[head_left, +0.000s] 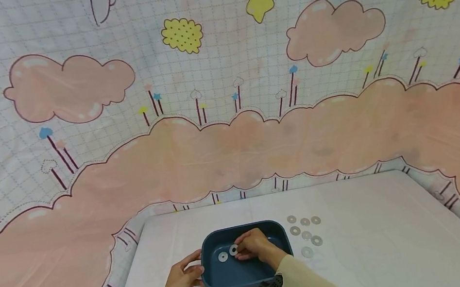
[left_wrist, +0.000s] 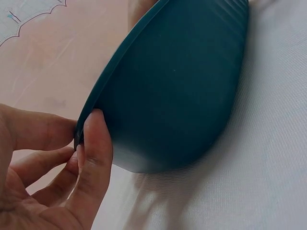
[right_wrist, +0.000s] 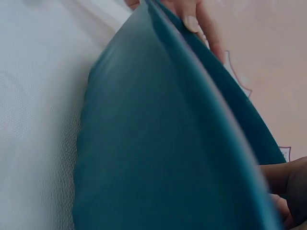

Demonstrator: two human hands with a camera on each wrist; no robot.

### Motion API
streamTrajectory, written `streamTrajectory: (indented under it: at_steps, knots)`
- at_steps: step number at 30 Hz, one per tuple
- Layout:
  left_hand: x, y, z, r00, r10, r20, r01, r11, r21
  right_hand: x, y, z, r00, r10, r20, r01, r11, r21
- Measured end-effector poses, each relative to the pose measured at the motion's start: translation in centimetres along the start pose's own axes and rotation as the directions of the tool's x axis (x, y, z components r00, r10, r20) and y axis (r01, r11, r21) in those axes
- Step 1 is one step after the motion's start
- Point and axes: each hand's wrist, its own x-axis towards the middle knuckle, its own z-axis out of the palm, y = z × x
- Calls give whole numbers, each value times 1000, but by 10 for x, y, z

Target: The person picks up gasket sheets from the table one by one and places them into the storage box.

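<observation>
A dark blue rectangular tray (head_left: 236, 280) sits on the white table. My left hand (head_left: 179, 279) pinches the tray's left rim between thumb and fingers, and the left wrist view shows the thumb (left_wrist: 96, 148) against the outer wall. My right hand (head_left: 256, 246) reaches inside the tray, with a flat metal washer (head_left: 233, 250) pinched at its fingertips. Just left of it another washer (head_left: 223, 257) lies on the tray floor. In the right wrist view the tray wall (right_wrist: 153, 134) hides most of the right hand and both washers.
Several loose washers (head_left: 305, 221) lie flat on the table (head_left: 380, 240), right of the tray. A patterned cloth (head_left: 231, 153) with clouds and stars hangs behind the table. On the right wrist is a black strap (head_left: 271, 286), close to the tray's front rim.
</observation>
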Motion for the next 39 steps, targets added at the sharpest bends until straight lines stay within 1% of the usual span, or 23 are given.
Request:
streamTrajectory:
  at_steps: [6,12,17,24,29,33,39]
  knots:
    - [0,0,-1,1000,2,11,-2,1000,-3,0,1,3,1000,0,-21,-1,999,-51]
    - [0,0,-1,1000,5,14,-5,1000,-7,0,1,3,999,-12,-36,10,998,-65]
    - [0,0,-1,1000,7,11,-7,1000,-3,-1,1,2,998,-39,-38,35,994,-99]
    - [0,0,-1,1000,14,16,-14,1000,-6,-9,-1,0,995,-90,-40,81,981,-177]
    - [0,-1,-2,1000,13,17,-13,1000,-7,-16,-3,-4,994,-103,-31,95,978,-183]
    - [0,-1,-2,1000,14,16,-14,1000,-8,-23,-6,-8,990,-138,-6,135,976,-171]
    - [0,-1,-2,1000,17,15,-17,1000,-6,-32,-10,-19,977,-209,51,213,973,-93]
